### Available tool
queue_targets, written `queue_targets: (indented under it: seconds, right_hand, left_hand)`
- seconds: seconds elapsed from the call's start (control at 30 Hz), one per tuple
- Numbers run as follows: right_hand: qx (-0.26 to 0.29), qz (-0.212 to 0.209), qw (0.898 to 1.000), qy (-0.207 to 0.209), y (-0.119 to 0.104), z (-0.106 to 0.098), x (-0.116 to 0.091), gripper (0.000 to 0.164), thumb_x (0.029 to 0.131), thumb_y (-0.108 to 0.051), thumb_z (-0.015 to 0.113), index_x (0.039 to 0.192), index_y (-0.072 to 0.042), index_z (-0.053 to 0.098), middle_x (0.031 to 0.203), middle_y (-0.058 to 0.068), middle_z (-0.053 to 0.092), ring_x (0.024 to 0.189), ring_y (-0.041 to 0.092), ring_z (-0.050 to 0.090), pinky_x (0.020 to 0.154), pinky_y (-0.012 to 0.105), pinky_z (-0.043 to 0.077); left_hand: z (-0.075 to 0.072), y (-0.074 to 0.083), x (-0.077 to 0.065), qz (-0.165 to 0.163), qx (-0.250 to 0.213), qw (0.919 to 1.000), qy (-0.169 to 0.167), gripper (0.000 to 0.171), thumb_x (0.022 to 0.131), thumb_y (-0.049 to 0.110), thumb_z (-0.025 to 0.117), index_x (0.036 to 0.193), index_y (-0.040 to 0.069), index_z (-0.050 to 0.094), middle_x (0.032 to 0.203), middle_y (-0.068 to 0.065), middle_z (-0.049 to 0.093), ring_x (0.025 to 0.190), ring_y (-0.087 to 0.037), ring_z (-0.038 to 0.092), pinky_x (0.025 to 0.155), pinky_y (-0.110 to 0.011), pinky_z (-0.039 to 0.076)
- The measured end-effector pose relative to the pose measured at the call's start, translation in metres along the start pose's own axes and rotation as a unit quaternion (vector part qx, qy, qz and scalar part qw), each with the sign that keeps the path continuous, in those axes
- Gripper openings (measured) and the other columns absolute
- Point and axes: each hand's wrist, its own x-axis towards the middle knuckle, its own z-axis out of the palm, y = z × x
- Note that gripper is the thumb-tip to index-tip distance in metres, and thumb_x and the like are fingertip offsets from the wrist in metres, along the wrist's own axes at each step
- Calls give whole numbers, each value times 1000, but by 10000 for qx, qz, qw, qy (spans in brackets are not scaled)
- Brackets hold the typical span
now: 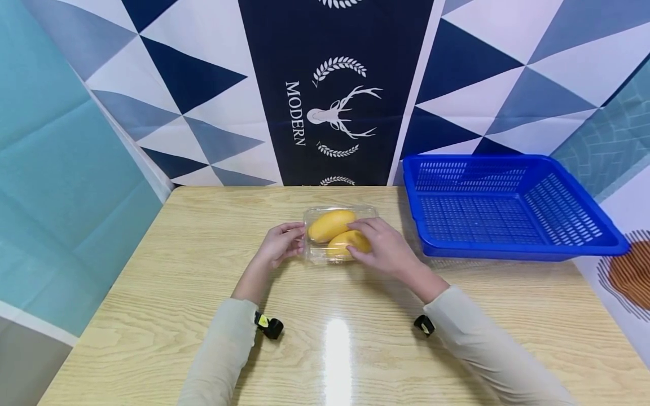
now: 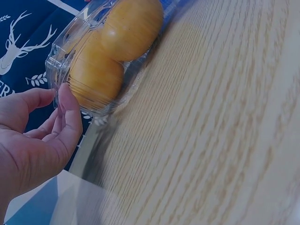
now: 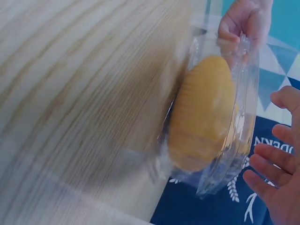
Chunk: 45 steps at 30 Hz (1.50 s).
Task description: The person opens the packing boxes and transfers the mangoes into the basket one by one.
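A clear plastic clamshell box lies on the wooden table, two yellow mangoes inside it. Its lid appears to lie over the fruit. At the box's left end, my left hand pinches the rim between thumb and fingertips, plain in the left wrist view, where the box wall meets the fingers. Over the right part of the box is my right hand, partly hiding the nearer mango. In the right wrist view its fingers are spread and loosely bent beside the lid, holding nothing; whether they touch it I cannot tell.
A blue plastic basket with slotted sides stands at the back right of the table. Behind the table hangs a patterned cloth with a deer head. Each wrist wears a strap with a small black camera.
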Motion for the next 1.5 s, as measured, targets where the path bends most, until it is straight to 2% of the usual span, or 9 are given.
queue_targets:
  seconds: [0.53,0.9,1.27,1.5]
  right_hand:
    - [11,-19,10000,-66,22,-5,-15,47,80,-32,71,118,-7,62,115,12,62,109,28,56,94,44,49]
    - [68,-185,9998,-97,29,-3,-22,44,78,-30,73,114,-7,64,113,12,63,109,27,57,94,42,49]
    - [207,-155,9988,-405,33,-1,-25,46,79,-32,73,117,-9,63,121,13,59,114,27,53,96,43,48]
    - [140,-382,9986,-339,35,1,-25,44,78,-30,73,115,-8,63,122,14,58,114,29,54,95,44,49]
  left_hand:
    - [-2,3,-1,27,29,10000,62,36,94,13,54,128,1,52,82,1,58,58,-6,57,55,-16,52]
    - [-5,3,-1,34,106,9999,50,37,94,13,54,129,1,51,84,1,56,61,-7,55,55,-16,51]
    - [-6,5,-2,68,162,9998,-2,38,94,14,54,129,0,50,85,2,56,61,-6,55,56,-16,51]
    - [-6,6,-2,-2,204,9998,57,36,94,14,55,128,3,53,87,1,57,62,-7,55,57,-17,52]
